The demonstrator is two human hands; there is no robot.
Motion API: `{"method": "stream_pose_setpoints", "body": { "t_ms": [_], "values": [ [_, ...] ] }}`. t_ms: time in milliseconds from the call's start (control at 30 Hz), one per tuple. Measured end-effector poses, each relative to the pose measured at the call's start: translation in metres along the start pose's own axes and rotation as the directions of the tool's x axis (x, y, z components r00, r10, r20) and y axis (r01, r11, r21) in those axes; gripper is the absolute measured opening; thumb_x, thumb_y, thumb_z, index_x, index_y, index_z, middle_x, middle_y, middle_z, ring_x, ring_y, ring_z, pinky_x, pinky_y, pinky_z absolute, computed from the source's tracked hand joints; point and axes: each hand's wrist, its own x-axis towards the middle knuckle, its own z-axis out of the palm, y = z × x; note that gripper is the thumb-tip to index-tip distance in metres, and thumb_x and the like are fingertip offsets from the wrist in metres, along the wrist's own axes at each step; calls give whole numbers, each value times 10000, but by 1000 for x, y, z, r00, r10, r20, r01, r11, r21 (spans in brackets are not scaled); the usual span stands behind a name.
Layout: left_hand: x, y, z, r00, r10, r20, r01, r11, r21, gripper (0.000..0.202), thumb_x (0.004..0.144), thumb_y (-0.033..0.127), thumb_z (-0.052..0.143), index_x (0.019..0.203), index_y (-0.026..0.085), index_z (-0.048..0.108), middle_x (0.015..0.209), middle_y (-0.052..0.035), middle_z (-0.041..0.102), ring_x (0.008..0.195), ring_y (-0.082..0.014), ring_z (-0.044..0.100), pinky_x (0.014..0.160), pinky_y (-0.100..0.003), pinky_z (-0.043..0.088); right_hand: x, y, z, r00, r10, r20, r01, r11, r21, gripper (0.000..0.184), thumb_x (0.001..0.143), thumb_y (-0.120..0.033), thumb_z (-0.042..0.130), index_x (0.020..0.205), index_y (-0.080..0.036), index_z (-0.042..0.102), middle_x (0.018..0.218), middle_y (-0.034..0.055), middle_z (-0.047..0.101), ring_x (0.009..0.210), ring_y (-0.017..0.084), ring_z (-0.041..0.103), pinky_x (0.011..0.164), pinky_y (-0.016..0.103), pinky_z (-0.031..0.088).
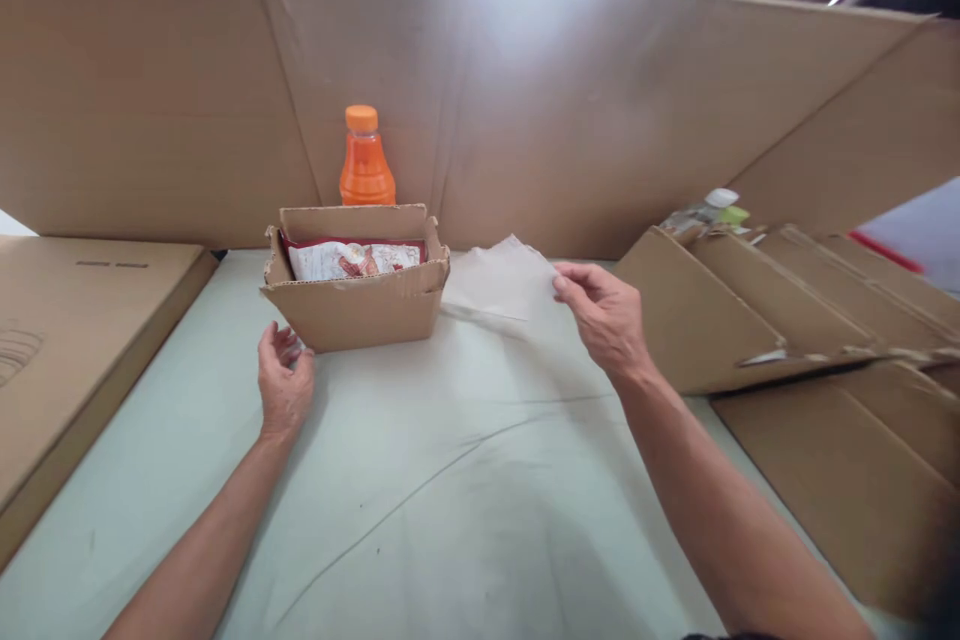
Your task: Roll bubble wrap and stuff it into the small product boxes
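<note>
A small open cardboard box (358,305) sits on the pale table (150,480) and holds a red-and-white snack packet (352,258). Behind it stands an orange drink bottle (366,160) with an orange cap. A large sheet of whitish paper (480,440) covers the table in front of me. My right hand (604,315) pinches the far corner of this paper, lifted a little beside the box. My left hand (285,378) rests on the table by the box's near left corner, fingers loosely curled, holding nothing.
A tall cardboard wall (525,100) stands across the back. A flat cardboard carton (67,340) lies at the left. Flattened cardboard pieces (810,340) pile at the right, with a small bottle (712,210) behind them.
</note>
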Motion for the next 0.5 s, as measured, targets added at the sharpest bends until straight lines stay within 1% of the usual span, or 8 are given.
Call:
{"method": "stream_pose_setpoints", "body": {
  "t_ms": [67, 133, 200, 267, 300, 367, 433, 500],
  "values": [
    [-10, 14, -6, 990, 122, -69, -115, 988, 107, 679, 789, 258, 667, 1427, 194, 443, 1369, -158, 528, 1275, -279, 544, 1056, -450, 455, -23, -28, -24, 998, 50, 29, -51, 998, 31, 249, 872, -434, 679, 903, -191, 724, 807, 14, 712, 686, 141, 627, 670, 292, 535],
    [-27, 36, -13, 961, 273, -43, -261, 949, 177, 646, 802, 250, 663, 1416, 208, 467, 1400, -152, 516, 1317, -288, 514, 1088, -468, 429, -40, -55, -41, 994, 73, 83, -78, 995, 61, 288, 850, -482, 714, 862, -194, 724, 739, 7, 683, 632, 134, 595, 611, 276, 518],
    [-50, 64, -19, 925, 368, 95, -378, 914, 146, 573, 827, 261, 656, 1381, 221, 514, 1411, -137, 526, 1332, -283, 506, 1111, -470, 410, -53, -80, -52, 981, 71, 183, -90, 991, 101, 320, 824, -519, 746, 833, -200, 728, 728, 16, 678, 635, 139, 592, 598, 273, 513],
    [-74, 89, -24, 884, 375, 279, -399, 916, 34, 504, 846, 296, 660, 1337, 235, 563, 1429, -122, 533, 1341, -283, 500, 1129, -473, 393, -62, -102, -59, 956, 50, 289, -96, 984, 149, 330, 808, -532, 766, 811, -204, 730, 718, 22, 672, 638, 139, 584, 585, 267, 500],
    [-85, 100, -25, 865, 347, 363, -358, 933, -38, 502, 849, 323, 668, 1334, 241, 572, 1445, -118, 530, 1349, -288, 492, 1133, -477, 384, -66, -111, -61, 941, 39, 337, -104, 979, 177, 326, 806, -528, 772, 807, -204, 731, 718, 23, 672, 639, 137, 579, 581, 262, 492],
    [-104, 114, -28, 826, 260, 500, -181, 963, -201, 585, 844, 387, 689, 1393, 252, 537, 1471, -119, 522, 1358, -300, 483, 1131, -477, 376, -72, -124, -61, 910, 24, 415, -133, 963, 235, 316, 810, -514, 774, 805, -201, 729, 718, 22, 669, 636, 128, 569, 574, 251, 479],
    [-120, 122, -32, 757, 164, 632, 86, 935, -345, 684, 831, 445, 707, 1451, 255, 490, 1425, -126, 568, 1311, -303, 526, 1085, -454, 412, -77, -129, -57, 869, 14, 494, -168, 948, 269, 316, 818, -507, 764, 811, -194, 725, 721, 22, 667, 638, 124, 567, 581, 247, 479],
    [-134, 126, -35, 677, 61, 733, 337, 860, -383, 632, 814, 463, 731, 1379, 231, 570, 1254, -116, 666, 1147, -266, 620, 976, -385, 473, -83, -126, -46, 826, -2, 563, -178, 948, 264, 335, 840, -523, 725, 822, -188, 718, 733, 27, 670, 652, 131, 575, 600, 257, 489]
  ]
}}
